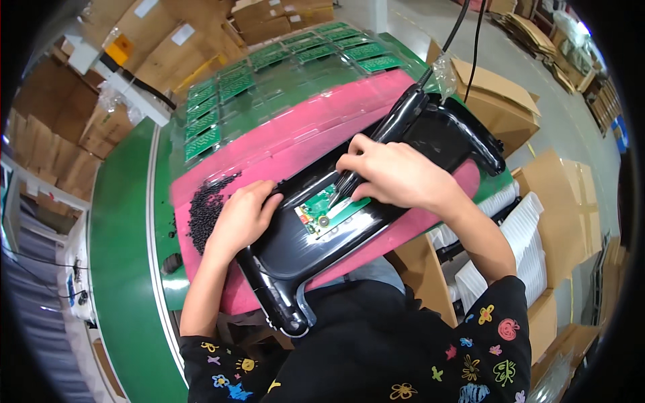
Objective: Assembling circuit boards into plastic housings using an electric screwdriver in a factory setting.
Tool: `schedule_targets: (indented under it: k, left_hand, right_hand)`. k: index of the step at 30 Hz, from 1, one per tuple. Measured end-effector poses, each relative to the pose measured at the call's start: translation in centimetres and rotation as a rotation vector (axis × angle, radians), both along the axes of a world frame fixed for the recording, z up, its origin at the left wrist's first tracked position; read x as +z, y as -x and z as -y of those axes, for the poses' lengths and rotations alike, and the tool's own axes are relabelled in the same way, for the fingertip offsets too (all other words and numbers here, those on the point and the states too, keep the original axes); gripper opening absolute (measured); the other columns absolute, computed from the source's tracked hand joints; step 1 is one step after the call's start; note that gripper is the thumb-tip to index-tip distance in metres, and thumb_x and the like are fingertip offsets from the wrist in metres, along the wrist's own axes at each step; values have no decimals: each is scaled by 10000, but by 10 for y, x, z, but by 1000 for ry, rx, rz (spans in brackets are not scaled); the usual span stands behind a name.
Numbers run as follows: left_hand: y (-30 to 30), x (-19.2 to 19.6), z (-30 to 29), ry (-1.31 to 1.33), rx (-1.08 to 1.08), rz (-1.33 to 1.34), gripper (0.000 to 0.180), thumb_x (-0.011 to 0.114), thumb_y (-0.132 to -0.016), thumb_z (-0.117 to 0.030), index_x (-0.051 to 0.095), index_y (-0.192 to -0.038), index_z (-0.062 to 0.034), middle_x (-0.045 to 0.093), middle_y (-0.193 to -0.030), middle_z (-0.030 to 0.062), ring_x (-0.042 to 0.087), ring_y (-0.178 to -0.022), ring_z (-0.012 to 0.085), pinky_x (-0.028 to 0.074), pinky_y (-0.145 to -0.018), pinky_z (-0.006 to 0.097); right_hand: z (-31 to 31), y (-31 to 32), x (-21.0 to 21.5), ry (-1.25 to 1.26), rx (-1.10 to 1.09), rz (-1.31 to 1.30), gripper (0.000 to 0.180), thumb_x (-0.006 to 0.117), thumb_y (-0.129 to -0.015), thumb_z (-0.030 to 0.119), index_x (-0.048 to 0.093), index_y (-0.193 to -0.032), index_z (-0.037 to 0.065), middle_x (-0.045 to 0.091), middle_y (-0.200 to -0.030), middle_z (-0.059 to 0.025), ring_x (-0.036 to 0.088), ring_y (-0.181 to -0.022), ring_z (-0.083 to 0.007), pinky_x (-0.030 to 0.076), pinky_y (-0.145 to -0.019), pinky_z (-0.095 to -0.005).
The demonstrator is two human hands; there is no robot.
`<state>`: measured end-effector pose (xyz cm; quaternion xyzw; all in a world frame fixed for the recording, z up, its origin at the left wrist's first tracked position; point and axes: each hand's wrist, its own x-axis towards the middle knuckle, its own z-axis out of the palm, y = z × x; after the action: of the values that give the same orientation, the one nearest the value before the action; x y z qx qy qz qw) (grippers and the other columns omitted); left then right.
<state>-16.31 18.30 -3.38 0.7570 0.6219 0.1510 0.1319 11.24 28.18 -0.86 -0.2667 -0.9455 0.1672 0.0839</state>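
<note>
1. The right hand, at the center of the frame, is wrapped around a black electric screwdriver; its tip points down and to the left at a green circuit board.
2. That board lies in the middle of a long, glossy black plastic shell, which slants from the lower left of center to the upper right of the frame.
3. The left hand, left of center, has its fingers bent over the shell's left part, beside a heap of small black pieces. Whether it pinches anything cannot be told.
4. The shell rests on a pink mat, and the black heap sits at the mat's left end.
5. Under the mat is a green surface, seen along the left of the frame.
6. Further green boards lie in rows in clear trays, from upper left of center to the top center.
7. A black cord runs from the screwdriver's upper end to the top edge.
8. Cardboard boxes fill the upper left; at the lower right, an open carton holds white-wrapped items.
</note>
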Motion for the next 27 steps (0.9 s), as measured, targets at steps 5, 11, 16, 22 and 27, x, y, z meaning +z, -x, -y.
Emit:
schedule_targets:
  k: [5, 11, 16, 22, 27]
  left_hand:
    - [-2, 4, 4, -49, 26, 32, 223, 636, -912, -151, 594, -898, 68, 612, -861, 266, 600, -839, 457, 469, -727, 466]
    - [-1, 23, 23, 49, 136, -57, 201, 685, -876, -166, 678, -832, 29, 664, -812, 256, 658, -778, 420, 525, -682, 450]
    - [22, 52, 112, -511, 419, 42, 191, 674, -851, 9, 725, -1032, 43, 730, -872, 180, 697, -776, 223, 546, -743, 316]
    - [152, 41, 227, -1008, 1055, -47, 212, 566, -954, -166, 685, -1033, -10, 673, -975, 84, 602, -804, 254, 499, -695, 384]
    - [216, 15, 292, -1036, 628, 215, 194, 595, -951, -166, 697, -961, -2, 648, -887, 72, 578, -714, 221, 487, -640, 357]
  right_hand:
    - [-30, 30, -1, -213, -45, -474, 365, 746, -831, 197, 607, -1139, 60, 568, -1111, -147, 673, -872, -370, 554, -766, -462]
    - [-22, 17, 10, -152, -68, -616, 395, 733, -806, 119, 593, -1172, 78, 456, -1338, -173, 608, -1035, -344, 507, -889, -447]
    - [2, -82, 24, -803, -462, -688, 570, 751, -702, 149, 575, -1244, 151, 395, -1338, -126, 393, -1183, -320, 321, -984, -408]
    - [-31, -237, -107, -392, -1128, -1007, 427, 633, -760, -6, 511, -1169, 27, 492, -1075, -146, 539, -884, -261, 461, -801, -348]
    - [-14, -346, -333, -140, -1382, -555, 458, 583, -783, -5, 460, -1221, -60, 550, -1164, -248, 573, -1074, -398, 479, -944, -465]
